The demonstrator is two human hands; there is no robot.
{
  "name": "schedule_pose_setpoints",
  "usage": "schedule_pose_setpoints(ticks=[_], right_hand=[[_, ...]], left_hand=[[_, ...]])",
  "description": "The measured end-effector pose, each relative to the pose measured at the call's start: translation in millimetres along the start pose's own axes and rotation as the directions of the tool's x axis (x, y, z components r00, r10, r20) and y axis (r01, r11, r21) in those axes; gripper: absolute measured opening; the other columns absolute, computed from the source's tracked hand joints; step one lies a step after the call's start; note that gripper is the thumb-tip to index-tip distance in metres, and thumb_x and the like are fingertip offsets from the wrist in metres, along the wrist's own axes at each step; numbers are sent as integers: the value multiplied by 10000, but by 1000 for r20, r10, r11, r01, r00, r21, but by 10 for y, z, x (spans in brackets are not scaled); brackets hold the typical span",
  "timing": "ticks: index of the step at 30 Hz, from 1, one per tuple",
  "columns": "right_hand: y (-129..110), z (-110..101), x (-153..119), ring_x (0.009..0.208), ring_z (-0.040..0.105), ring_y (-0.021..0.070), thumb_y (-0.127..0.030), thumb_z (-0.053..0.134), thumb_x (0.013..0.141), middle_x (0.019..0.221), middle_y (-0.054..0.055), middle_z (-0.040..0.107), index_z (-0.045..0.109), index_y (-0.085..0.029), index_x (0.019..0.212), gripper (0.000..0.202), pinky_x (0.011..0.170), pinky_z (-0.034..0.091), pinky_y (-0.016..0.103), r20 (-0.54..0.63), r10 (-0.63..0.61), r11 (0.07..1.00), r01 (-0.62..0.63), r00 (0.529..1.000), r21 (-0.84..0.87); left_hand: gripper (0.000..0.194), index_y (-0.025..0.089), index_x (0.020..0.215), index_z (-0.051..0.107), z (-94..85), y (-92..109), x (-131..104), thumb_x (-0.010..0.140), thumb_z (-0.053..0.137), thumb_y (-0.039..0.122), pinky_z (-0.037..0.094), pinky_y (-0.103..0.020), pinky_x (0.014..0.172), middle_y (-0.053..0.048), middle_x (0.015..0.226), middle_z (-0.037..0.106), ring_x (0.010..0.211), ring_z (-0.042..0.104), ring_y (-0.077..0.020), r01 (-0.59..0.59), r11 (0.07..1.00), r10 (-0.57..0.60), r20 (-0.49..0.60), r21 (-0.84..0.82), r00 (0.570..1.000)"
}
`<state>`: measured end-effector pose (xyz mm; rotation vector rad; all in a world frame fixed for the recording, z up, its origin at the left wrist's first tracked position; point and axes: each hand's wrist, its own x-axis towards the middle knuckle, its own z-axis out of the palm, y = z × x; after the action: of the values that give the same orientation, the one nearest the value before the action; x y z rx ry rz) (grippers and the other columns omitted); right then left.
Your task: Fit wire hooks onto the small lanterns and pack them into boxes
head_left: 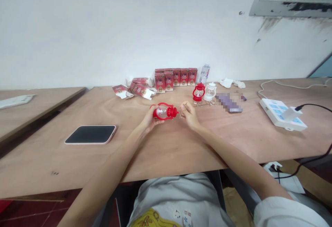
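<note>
My left hand [149, 122] is closed around the base of a small red toy lantern [163, 111] with a clear middle. The lantern lies on its side in the air, its red top facing right. Just past that top, my right hand [189, 114] pinches a thin metal piece, perhaps a wire hook or ring; it is too small to make out fully. Farther back on the table stand another red lantern [199, 92] and a white lantern [209, 92], both upright. Small metal rings [212, 103] lie in front of them.
Several red boxes [176, 77] stand by the wall, with opened boxes [141, 89] to their left. A clear bottle [204, 73] stands behind the lanterns. A phone [90, 134] lies at left. On the right are a power strip [282, 114] with cables and a purple blurred item [229, 102].
</note>
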<state>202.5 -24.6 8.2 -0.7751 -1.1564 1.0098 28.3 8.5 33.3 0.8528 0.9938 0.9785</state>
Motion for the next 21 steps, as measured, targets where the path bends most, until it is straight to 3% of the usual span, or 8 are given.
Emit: schedule_pose_setpoints(ticks=[8,14,21], right_hand=[[-18,-41,-33,539,374,93,-520,504,817,614,-54,370,428,-222,726,320,490,361,199,53,-71,952,84,996,-294],[57,-69,0,514,322,89,-517,513,816,606,-57,348,419,-222,724,323,440,288,188,71,-57,957,75,996,-280],[54,-24,38,467,284,77,-597,580,729,561,-79,311,389,-232,717,412,419,253,183,82,50,994,-42,995,-101]], left_hand=[[203,160,845,600,-12,-27,13,753,573,339,515,-220,388,-21,679,631,503,602,-132,-79,995,79,-6,57,997],[210,155,854,603,-18,-48,21,745,571,332,521,-220,384,-22,679,641,506,609,-133,-109,992,107,29,71,994],[244,127,866,626,0,-41,-4,771,515,321,499,-198,347,-31,684,656,497,595,-118,-99,995,96,115,27,989]])
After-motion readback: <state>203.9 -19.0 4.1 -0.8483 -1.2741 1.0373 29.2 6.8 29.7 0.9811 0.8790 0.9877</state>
